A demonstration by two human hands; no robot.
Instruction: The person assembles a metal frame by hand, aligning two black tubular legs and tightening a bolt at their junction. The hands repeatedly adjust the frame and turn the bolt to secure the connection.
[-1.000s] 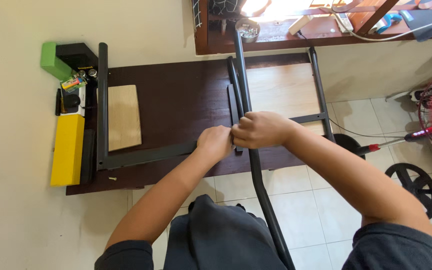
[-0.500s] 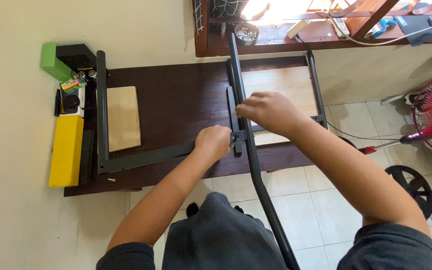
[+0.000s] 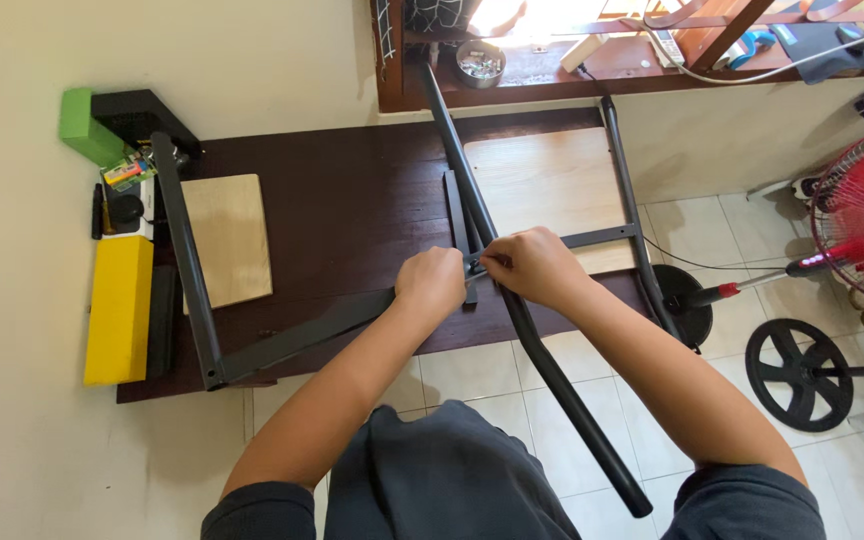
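Hands meet at frame joint: left hand [image 3: 432, 285] fisted on black metal frame [image 3: 292, 335], right hand [image 3: 532, 265] pinching it.

A long yellow box [image 3: 118, 309] lies at the left edge of the dark worktop [image 3: 352, 200]. Behind it sits a small multicoloured packet [image 3: 124, 172], with a green block-shaped box [image 3: 89, 127] at the far corner.
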